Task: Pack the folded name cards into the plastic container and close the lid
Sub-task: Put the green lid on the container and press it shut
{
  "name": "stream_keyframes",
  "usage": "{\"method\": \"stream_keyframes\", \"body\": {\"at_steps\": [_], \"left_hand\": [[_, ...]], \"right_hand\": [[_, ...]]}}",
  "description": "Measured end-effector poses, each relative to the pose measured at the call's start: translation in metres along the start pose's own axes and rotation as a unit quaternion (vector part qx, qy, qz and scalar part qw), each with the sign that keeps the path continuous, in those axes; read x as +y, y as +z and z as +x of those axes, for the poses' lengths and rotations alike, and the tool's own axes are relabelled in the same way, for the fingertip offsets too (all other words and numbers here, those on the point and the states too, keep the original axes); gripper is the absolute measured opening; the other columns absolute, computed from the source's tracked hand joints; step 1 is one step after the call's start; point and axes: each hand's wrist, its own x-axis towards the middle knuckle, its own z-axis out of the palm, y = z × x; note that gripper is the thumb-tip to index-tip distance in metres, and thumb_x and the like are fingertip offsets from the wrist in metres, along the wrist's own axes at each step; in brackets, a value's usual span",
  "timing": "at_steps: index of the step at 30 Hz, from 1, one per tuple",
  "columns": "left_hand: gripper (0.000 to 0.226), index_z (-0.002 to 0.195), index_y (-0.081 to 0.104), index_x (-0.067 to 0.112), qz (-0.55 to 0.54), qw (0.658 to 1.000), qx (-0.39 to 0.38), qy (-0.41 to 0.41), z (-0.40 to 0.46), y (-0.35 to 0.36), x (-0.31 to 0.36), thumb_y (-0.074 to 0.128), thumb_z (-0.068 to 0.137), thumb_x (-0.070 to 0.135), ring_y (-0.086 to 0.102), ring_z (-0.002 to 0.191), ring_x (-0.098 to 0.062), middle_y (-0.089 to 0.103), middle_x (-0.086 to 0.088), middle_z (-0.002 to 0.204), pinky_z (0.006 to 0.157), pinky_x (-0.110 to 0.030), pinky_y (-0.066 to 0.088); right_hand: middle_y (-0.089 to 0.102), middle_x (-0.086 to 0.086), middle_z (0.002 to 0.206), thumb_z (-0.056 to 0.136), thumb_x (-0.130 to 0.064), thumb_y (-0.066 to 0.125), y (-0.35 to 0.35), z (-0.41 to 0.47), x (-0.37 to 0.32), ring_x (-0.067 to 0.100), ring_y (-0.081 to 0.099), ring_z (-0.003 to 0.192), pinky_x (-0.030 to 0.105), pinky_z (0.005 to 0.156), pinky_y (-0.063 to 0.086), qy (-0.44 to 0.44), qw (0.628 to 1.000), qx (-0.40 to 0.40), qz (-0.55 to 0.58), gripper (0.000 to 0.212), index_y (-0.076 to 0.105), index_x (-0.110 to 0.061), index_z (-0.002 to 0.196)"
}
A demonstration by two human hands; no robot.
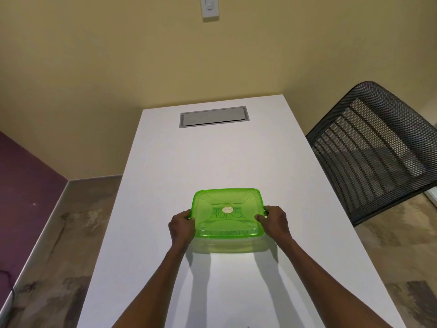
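On white surface, gripping square green translucent container with lid on, left hand and right hand clamping opposite sides; contents blurring behind plastic.

Green plastic container, lid on (translucent), mid-table

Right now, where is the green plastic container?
In the head view, the green plastic container sits lid-on near the middle of the white table, gripped on its sides by the left hand and the right hand.

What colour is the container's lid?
Translucent bright green lid, seen in the head view.
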Motion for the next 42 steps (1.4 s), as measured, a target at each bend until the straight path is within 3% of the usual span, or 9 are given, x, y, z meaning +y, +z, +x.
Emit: {"method": "stream_keyframes", "body": {"at_steps": [7,11,14,17,20,22,33,36,42], "left_hand": [[0.030,0.106,0.074,0.013,-0.032,0.999,-0.007,-0.016,-0.004,0.001,-0.002,0.059,0.084,0.000,0.053,0.080,-0.018,0.073,-0.006,0.098,0.074,-0.022,0.036],[0.014,0.089,0.068,0.019,-0.032,0.998,-0.023,-0.046,-0.010,0.000,-0.004,0.063,0.085,0.006,0.054,0.087,-0.026,0.062,-0.005,0.088,0.078,-0.027,0.037],[0.017,0.071,0.062,0.019,-0.061,0.992,-0.037,-0.107,-0.014,0.000,-0.012,0.066,0.087,0.016,0.051,0.084,-0.027,0.058,-0.003,0.071,0.078,-0.031,0.039],[0.029,0.062,0.057,0.011,-0.105,0.981,-0.051,-0.158,-0.019,0.002,-0.022,0.067,0.087,0.021,0.049,0.068,-0.024,0.052,-0.009,0.062,0.077,-0.042,0.054],[0.025,0.062,0.065,0.013,-0.168,0.964,-0.046,-0.202,-0.027,0.002,-0.024,0.071,0.086,0.019,0.056,0.060,-0.023,0.060,-0.011,0.061,0.086,-0.048,0.057],[0.024,0.061,0.066,0.015,-0.190,0.959,-0.039,-0.206,-0.029,0.003,-0.025,0.073,0.084,0.017,0.059,0.062,-0.024,0.060,-0.011,0.059,0.090,-0.047,0.056],[0.030,0.054,0.066,0.017,-0.169,0.968,-0.029,-0.183,-0.025,0.008,-0.026,0.074,0.083,0.015,0.059,0.066,-0.025,0.055,0.001,0.039,0.081,-0.039,0.054],[0.022,0.060,0.068,0.015,-0.194,0.960,-0.029,-0.198,-0.023,0.006,-0.028,0.077,0.081,0.013,0.059,0.070,-0.024,0.062,-0.011,0.060,0.090,-0.045,0.054],[0.012,0.070,0.070,0.003,-0.253,0.933,-0.020,-0.256,-0.018,0.002,-0.030,0.080,0.075,0.006,0.065,0.056,-0.021,0.066,-0.013,0.066,0.081,-0.036,0.059]], "right_hand": [[0.066,0.022,0.096,0.084,-0.022,0.069,0.004,0.002,0.004,0.031,0.058,0.090,0.033,0.074,0.043,0.026,0.999,-0.024,-0.012,0.026,0.069,-0.001,0.097],[0.066,0.021,0.119,0.082,-0.016,0.070,0.001,0.000,0.005,0.031,0.060,0.111,0.031,0.091,0.046,0.052,0.997,-0.050,0.011,0.051,0.057,-0.006,0.130],[0.062,0.018,0.125,0.078,-0.011,0.075,0.002,-0.005,0.011,0.027,0.061,0.093,0.039,0.093,0.050,0.127,0.983,-0.086,0.101,0.071,0.044,-0.010,0.142],[0.063,0.018,0.100,0.076,-0.010,0.080,0.002,-0.011,0.018,0.028,0.063,0.072,0.041,0.081,0.058,0.182,0.967,-0.091,0.155,0.063,0.052,0.000,0.131],[0.059,0.015,0.071,0.072,-0.009,0.083,0.000,-0.017,0.017,0.024,0.061,0.058,0.045,0.075,0.057,0.176,0.968,-0.071,0.162,0.019,0.068,-0.001,0.081],[0.057,0.010,0.058,0.071,-0.008,0.084,0.000,-0.017,0.017,0.022,0.061,0.054,0.047,0.077,0.058,0.181,0.969,-0.060,0.160,0.026,0.060,-0.005,0.061],[0.060,0.006,0.057,0.067,-0.002,0.086,0.005,-0.018,0.018,0.029,0.071,0.059,0.045,0.076,0.061,0.200,0.967,-0.026,0.158,0.027,0.068,0.009,0.084],[0.059,0.007,0.054,0.068,-0.004,0.085,0.005,-0.017,0.016,0.030,0.072,0.060,0.045,0.077,0.060,0.190,0.972,-0.035,0.135,0.018,0.067,0.000,0.068],[0.050,0.003,0.047,0.070,-0.004,0.083,0.003,-0.015,0.019,0.034,0.073,0.065,0.040,0.074,0.058,0.183,0.975,-0.036,0.118,0.047,0.044,-0.016,0.048]]}}
